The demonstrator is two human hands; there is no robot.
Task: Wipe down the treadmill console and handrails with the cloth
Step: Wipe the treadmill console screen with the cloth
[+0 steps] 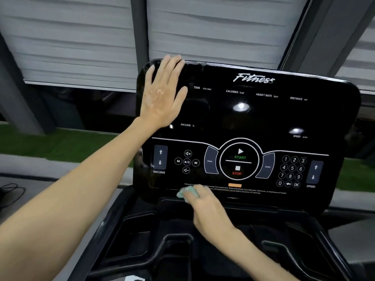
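Small pale-green cloth [187,193], bunched, pressed to the near bottom edge of the black treadmill console [253,118], just left of centre, over the strip of small white warning print and below the media buttons. Gripped by the right hand [206,206], fingers curled round it, only a crumpled bit showing at the left. Left hand [162,94] laid flat on the far left corner of the console, fingers straight and slightly spread, tips reaching the top rim, holding nothing. On the panel: round START/STOP button [239,162] in the middle, number keypad [292,172] to the right, INCLINE arrows [160,157] at the left. Nearer, below the console, a black moulded tray [142,228] with recesses. Beyond, grey slatted blinds [71,37]. Lower left, a strip of green turf [50,142] and a dark cable [12,189] on a grey surface.
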